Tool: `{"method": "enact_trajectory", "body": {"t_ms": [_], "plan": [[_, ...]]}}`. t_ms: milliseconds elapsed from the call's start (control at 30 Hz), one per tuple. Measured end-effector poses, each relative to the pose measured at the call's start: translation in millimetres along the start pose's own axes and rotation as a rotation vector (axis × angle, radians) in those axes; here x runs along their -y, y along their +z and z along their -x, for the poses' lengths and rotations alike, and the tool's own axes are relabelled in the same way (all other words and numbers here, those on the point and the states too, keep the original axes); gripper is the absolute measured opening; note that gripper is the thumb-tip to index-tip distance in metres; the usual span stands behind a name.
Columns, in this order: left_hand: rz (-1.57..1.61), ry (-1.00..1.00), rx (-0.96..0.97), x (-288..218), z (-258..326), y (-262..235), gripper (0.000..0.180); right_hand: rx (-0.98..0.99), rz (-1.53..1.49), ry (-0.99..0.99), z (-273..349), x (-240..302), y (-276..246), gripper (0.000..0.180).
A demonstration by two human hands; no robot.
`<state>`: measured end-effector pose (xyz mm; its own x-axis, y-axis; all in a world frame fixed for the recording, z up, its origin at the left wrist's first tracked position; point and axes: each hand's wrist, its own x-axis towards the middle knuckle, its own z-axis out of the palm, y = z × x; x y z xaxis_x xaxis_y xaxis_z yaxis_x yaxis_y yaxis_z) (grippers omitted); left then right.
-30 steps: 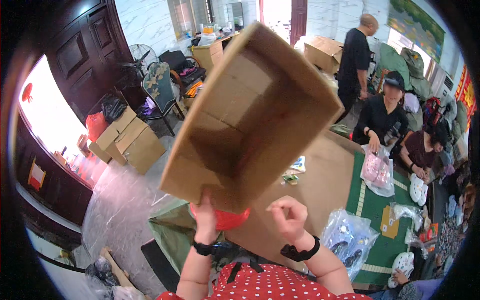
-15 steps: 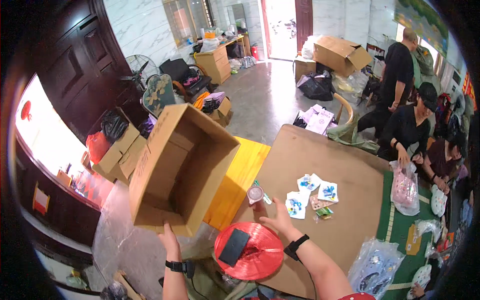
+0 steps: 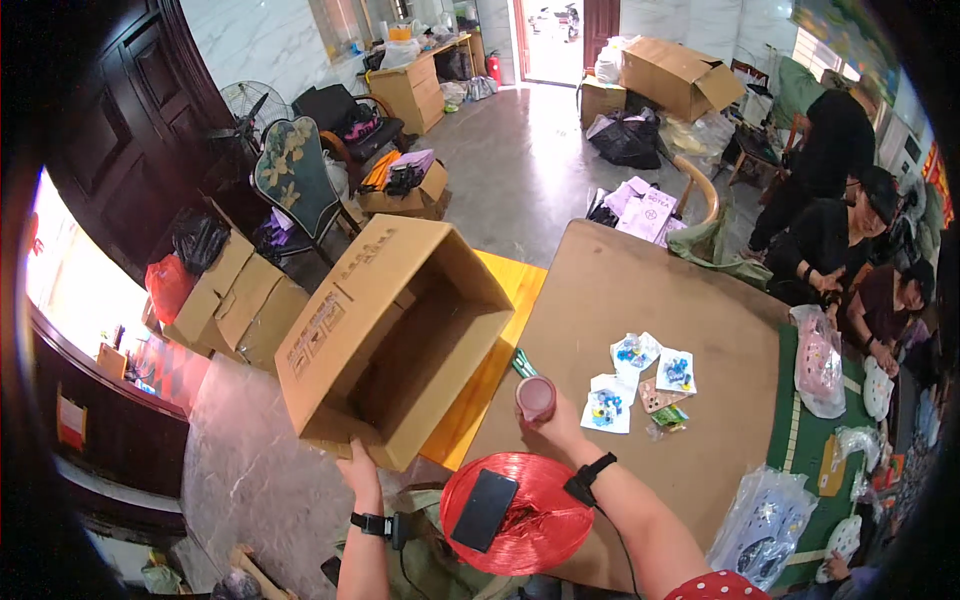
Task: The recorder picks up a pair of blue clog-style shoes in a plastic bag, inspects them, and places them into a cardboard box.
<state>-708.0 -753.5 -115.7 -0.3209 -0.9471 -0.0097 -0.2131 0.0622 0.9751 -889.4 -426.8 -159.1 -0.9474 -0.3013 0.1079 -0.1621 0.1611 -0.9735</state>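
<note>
A large, open cardboard box (image 3: 345, 300) is tilted on its side at the left, its hollow facing right. My left hand (image 3: 358, 475) grips its lower edge, fingers partly hidden beneath it. Over the table's near left edge, my right hand (image 3: 552, 424) is closed round a cup-like container with a pinkish round top (image 3: 536, 397). Just beyond that container lies a thin green-and-white item (image 3: 523, 364). Between my forearms sits a big roll of red plastic twine (image 3: 550, 530), with a black phone (image 3: 485, 511) resting on it.
White squares with small blue pieces (image 3: 607, 404) lie on the brown table (image 3: 690, 300). Bagged shoes (image 3: 765, 525) rest on the green strip at right. Two people sit beyond it, and another bends behind them. A yellow wooden surface (image 3: 470, 400) lies under the box.
My right hand has gone from open beside the cup-like container to closed round it. The box has swung slightly right and tipped, showing more of its printed side. The standing person now bends over.
</note>
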Motion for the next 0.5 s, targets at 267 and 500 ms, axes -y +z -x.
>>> {"method": "enact_trajectory", "body": {"t_ms": [267, 500], "plan": [[-0.192, 0.311, -0.057, 0, -12, 29, 0.034, 0.137, 0.082, 0.121, 37, 19, -35, 0.069], [-0.118, 0.425, -0.132, 8, -35, 40, 0.032, 0.069, -0.001, 0.069, 53, 1, -49, 0.062]]}}
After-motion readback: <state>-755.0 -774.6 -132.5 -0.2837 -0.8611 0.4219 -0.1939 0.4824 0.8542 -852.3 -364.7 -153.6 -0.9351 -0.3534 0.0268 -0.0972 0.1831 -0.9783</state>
